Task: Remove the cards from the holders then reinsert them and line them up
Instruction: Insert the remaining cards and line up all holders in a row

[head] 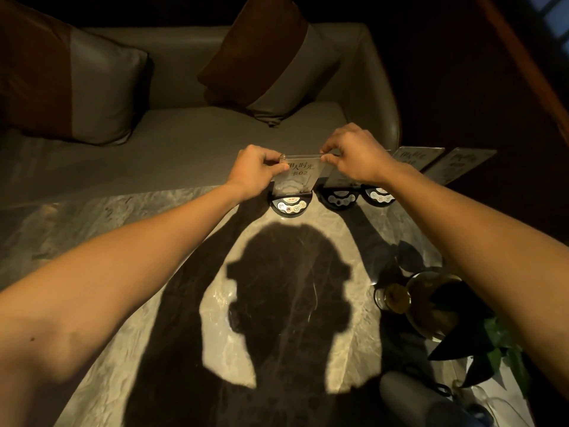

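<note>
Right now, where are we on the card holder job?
Done: cannot tell whether any card has been out and back yet. In hand: the left hand and right hand pinch the top corners of the clear acrylic card marked 02 standing in its round black base. Left: two more black bases hold leaning cards to the right; the row is not yet lined up.

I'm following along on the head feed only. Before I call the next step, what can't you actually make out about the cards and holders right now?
- Held card: head view cannot show whether its lower edge sits in the black base or is lifted.
- Second holder: its card is hidden behind the right hand.
- Far-right cards: bases hidden by the right forearm, print too blurred.
- Left hand covers the card's left corner.
</note>
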`<state>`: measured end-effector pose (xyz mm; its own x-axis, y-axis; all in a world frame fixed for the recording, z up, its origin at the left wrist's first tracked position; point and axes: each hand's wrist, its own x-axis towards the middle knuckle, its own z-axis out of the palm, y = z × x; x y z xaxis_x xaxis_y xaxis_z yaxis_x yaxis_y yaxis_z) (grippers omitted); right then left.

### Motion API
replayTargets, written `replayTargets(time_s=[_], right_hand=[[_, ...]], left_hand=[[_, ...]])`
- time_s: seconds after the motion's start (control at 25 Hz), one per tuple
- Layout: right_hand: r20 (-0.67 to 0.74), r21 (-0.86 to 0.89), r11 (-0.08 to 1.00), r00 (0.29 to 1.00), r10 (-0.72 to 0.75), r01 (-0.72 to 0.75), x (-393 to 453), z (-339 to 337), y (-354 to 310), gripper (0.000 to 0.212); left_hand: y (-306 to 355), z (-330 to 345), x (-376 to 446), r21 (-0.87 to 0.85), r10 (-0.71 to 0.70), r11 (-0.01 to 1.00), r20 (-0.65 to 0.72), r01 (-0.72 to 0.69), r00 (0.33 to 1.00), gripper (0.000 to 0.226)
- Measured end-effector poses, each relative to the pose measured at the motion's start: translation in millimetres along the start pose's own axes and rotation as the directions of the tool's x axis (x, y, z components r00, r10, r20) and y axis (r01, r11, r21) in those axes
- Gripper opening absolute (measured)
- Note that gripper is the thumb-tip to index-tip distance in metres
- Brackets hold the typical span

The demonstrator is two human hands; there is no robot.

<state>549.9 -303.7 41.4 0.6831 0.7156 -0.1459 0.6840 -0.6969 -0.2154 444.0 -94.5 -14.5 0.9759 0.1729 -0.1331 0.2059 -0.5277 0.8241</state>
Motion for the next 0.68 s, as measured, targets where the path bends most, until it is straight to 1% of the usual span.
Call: replayTargets(time_s=[0.4, 0.68], right_hand=[[0.015, -0.041, 0.999, 1.000, -0.002, 0.003, -0.7, -1.1, 2.2, 0.029], [0.005, 0.020, 0.999, 1.000, 0.031, -0.031, -1.4, -0.4, 7.4, 0.029]], left_hand=[[-0.2, 6.0, 3.5, -0.019, -0.024, 1.000, -0.003, 0.023, 1.000, 0.012], [2.5, 6.7, 3.3, 0.022, -0.006, 1.000, 0.029, 0.006, 1.000, 0.012]])
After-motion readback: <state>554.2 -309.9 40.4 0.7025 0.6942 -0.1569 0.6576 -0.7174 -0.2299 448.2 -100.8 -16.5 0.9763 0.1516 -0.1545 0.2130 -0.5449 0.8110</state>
